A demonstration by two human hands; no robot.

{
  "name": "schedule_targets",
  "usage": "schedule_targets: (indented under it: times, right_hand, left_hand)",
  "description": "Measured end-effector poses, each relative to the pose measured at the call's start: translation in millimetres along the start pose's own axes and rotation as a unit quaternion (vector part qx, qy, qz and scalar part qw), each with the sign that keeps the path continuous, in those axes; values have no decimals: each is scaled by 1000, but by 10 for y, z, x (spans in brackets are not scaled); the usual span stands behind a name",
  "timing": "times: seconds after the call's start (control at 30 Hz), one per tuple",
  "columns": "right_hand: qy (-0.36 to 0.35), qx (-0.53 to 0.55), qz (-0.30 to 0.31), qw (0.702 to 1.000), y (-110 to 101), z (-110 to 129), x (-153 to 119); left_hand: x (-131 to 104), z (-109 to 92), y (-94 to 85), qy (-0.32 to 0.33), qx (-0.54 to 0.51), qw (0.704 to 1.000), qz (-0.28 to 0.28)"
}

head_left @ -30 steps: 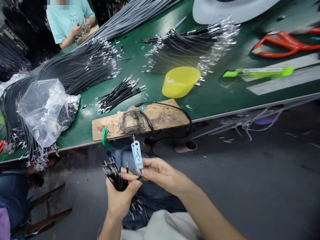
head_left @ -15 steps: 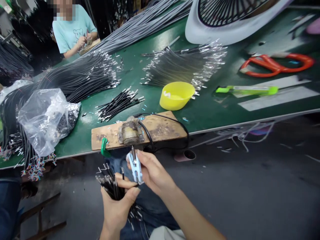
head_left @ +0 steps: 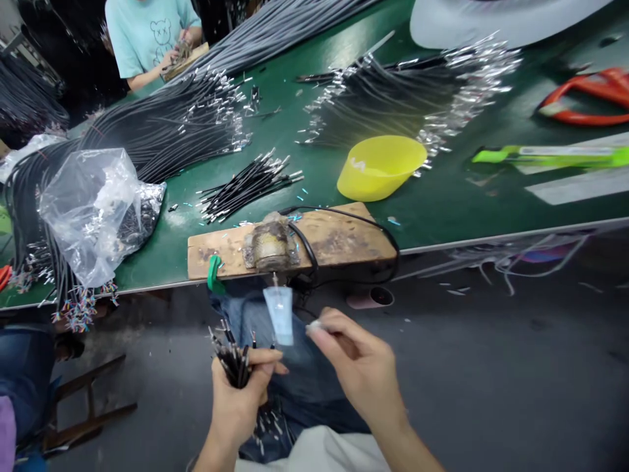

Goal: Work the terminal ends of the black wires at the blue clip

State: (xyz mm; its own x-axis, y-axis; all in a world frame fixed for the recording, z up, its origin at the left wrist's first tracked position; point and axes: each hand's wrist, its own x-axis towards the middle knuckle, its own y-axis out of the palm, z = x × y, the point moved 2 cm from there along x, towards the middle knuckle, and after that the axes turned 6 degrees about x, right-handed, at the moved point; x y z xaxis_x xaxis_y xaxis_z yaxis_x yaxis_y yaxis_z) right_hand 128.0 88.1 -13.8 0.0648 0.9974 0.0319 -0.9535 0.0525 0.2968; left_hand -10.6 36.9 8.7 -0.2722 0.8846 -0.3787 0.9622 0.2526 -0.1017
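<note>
Blk cables [head_left: 232, 362] in L hand [head_left: 238, 401] nr clip [head_left: 280, 316]

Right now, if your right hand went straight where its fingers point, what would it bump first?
Probably the light blue clip, just left of the right hand. It's blurry and depth is unclear, so the fingers might pass in front of or behind it.
</note>
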Motion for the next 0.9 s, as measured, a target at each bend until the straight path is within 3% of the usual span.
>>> schedule_targets:
  times: [0.07, 0.13, 0.2, 0.27, 0.43, 0.53, 0.6, 0.67, 0.73, 0.8, 0.83, 0.9]
  right_hand:
    - [-105, -89, 52, 989, 71, 155, -63]
    - [-153, -146, 130, 969, 171, 253, -86]
    - [-149, -148, 194, 958, 241, 277, -73]
    - [-121, -104, 221, 962, 256, 246, -46]
    - [-67, -14, 215, 974, 215, 90, -66]
    - [-57, 41, 146, 987, 248, 18, -144]
    - [-9, 109, 88, 990, 297, -38, -198]
    - [83, 205, 66, 973, 358, -101, -237]
    - [183, 295, 90, 933, 408, -143, -252]
    - [236, 331, 113, 907, 402, -148, -231]
    - [229, 323, 113, 911, 372, -135, -205]
    - [156, 259, 106, 947, 279, -79, -138]
  left_hand:
    - [-20, 54, 4, -27, 15, 999, 14]
    - [-35, 72, 18, -26, 28, 999, 26]
    - [-47, 70, 30, -21, 35, 999, 32]
    - [-61, 72, 23, -19, 26, 999, 16]
    - [-113, 172, -22, -46, -64, 995, -61]
    - [-130, 218, 26, -62, -92, 993, -40]
    - [-134, 214, 74, -71, -130, 989, -29]
    - [-136, 192, 117, -76, -152, 985, -15]
    - [-139, 170, 141, -73, -144, 987, -2]
    - [-142, 165, 143, -72, -130, 989, 8]
    - [-143, 169, 137, -73, -126, 989, 10]
    - [-141, 186, 118, -76, -118, 990, 11]
